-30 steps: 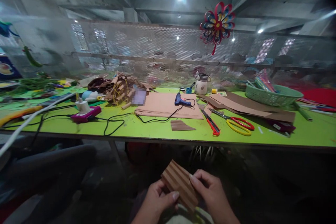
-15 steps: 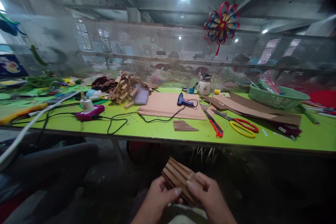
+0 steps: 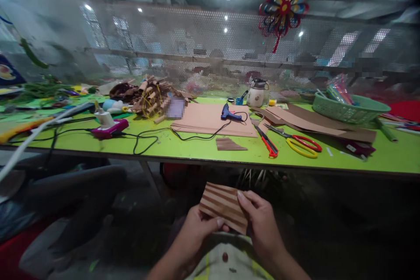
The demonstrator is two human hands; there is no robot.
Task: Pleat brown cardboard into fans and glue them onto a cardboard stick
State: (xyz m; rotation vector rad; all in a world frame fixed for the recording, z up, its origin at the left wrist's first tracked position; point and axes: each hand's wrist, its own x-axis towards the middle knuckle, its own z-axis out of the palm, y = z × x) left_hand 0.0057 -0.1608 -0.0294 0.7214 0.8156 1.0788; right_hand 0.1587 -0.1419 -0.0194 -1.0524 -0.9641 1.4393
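Note:
Between my two hands, above my lap and below the table's front edge, is a piece of striped brown cardboard [image 3: 221, 205]. My left hand [image 3: 205, 227] grips its lower left part, thumb on the near face. At the right edge my right hand [image 3: 259, 212] pinches it, the thumb lying on top. The fingers behind the piece are mostly hidden. A smaller striped cardboard scrap [image 3: 230, 144] lies on the green table, beyond my hands. Behind that scrap, a blue glue gun [image 3: 230, 114] rests on a stack of flat brown cardboard sheets [image 3: 203, 116].
Right of the scrap lie a red utility knife [image 3: 267, 142] and scissors [image 3: 300, 143] with red and yellow handles. A green basket [image 3: 351, 109] stands farther right. A black cord runs to a purple power strip [image 3: 110, 129] at left. Rolled cardboard pieces [image 3: 152, 98] are heaped behind it.
The cardboard has turned flatter toward me and lies slightly higher in view, showing more of its striped face. My right thumb has shifted toward its upper right corner. The head view has tilted down.

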